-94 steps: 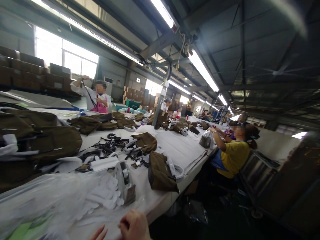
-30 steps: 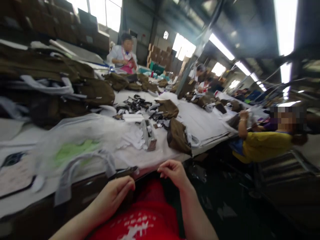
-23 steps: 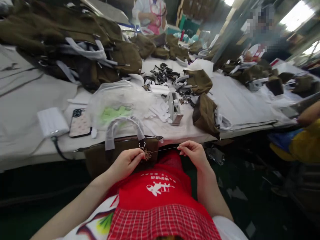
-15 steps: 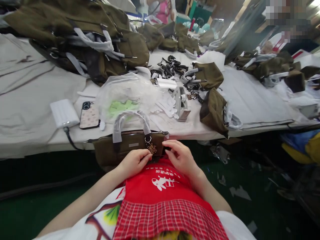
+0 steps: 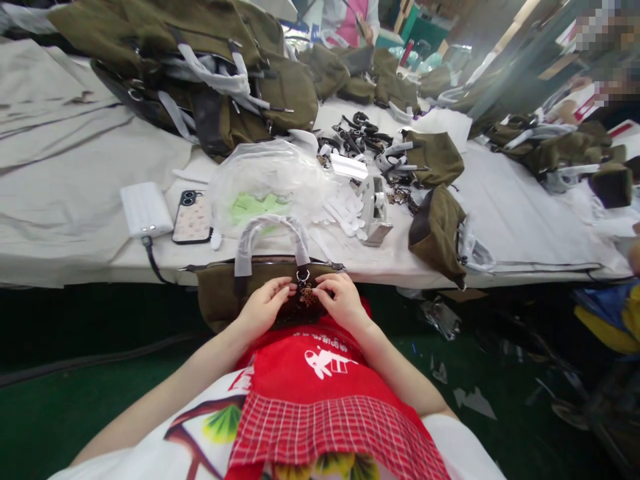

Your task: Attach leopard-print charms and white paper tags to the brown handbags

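An olive bag (image 5: 215, 291) with wrapped handles (image 5: 249, 245) leans against the table's front edge, close to my body. From a ring on its front hangs a brown metal charm (image 5: 307, 295). My left hand (image 5: 263, 305) lies on the bag's front, left of the charm, its thumb and fingers pinched together; what is between them is too small to make out. On the charm's right side, my right hand (image 5: 340, 299) has its fingertips closed at the charm's edge.
Stacked olive bags (image 5: 285, 87) cover the back left. A phone (image 5: 193, 217), white power bank (image 5: 146, 209), plastic bag (image 5: 270, 173), tape dispenser (image 5: 374, 210) and small olive pouch (image 5: 436, 233) lie on the table. A person (image 5: 350, 23) is behind.
My right hand has moved left and in to the charm. My left hand has shifted off the charm onto the bag's front. The camera view has shifted slightly.
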{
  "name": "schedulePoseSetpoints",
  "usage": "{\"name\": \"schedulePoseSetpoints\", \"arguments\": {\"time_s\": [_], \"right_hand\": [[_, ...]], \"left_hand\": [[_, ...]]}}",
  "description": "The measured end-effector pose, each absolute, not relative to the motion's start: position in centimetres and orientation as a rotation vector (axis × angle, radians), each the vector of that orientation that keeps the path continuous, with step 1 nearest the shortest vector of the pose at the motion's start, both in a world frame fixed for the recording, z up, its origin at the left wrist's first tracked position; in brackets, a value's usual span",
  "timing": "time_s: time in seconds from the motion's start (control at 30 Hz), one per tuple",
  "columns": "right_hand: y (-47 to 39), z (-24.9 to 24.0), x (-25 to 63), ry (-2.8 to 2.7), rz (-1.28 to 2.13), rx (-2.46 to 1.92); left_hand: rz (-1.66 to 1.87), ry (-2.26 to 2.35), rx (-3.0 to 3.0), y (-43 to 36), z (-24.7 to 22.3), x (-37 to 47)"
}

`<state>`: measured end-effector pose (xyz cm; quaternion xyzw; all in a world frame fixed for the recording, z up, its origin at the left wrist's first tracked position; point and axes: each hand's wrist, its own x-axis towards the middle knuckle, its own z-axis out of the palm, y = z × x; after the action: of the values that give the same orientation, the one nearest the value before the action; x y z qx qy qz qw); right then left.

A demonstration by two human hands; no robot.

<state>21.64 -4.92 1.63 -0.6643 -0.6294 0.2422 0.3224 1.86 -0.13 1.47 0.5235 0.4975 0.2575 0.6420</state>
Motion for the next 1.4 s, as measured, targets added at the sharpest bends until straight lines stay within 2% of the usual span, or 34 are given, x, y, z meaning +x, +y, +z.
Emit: {"name": "schedulePoseSetpoints", "arguments": {"time_s": [0.13, 0.6, 0.8, 0.9, 1.1, 1.27, 1.4], "right_hand": [[-4.6, 0.6, 20.9, -1.597, 0.752, -1.719], [-4.3, -0.7, 20.6, -1.206, 1.173, -1.484], [-4.5, -0.5, 20.4, -0.885, 1.449, -1.368], [-4.6, -0.5, 20.3, -0.829, 1.522, -1.348], [-4.5, -0.4, 20.8, -1.036, 1.368, -1.434], [-4.7, -0.1, 20.7, -1.257, 1.146, -1.533], [-5.0, 0.4, 20.2, -1.329, 1.107, -1.5]], "left_hand": [[0.57, 1.119, 1.005, 0.2, 1.5, 2.6], [0.294, 1.106, 1.119, 0.8, 0.8, 3.5], [0.372, 1.073, 1.366, 0.3, 1.1, 3.1], [0.467, 1.049, 1.287, 0.0, 1.3, 3.2], [0.489, 1.057, 0.968, 0.0, 1.7, 3.5], [0.451, 1.086, 1.034, 0.6, 1.1, 3.4], [0.502, 1.146, 1.235, 1.0, 0.7, 3.4]]}}
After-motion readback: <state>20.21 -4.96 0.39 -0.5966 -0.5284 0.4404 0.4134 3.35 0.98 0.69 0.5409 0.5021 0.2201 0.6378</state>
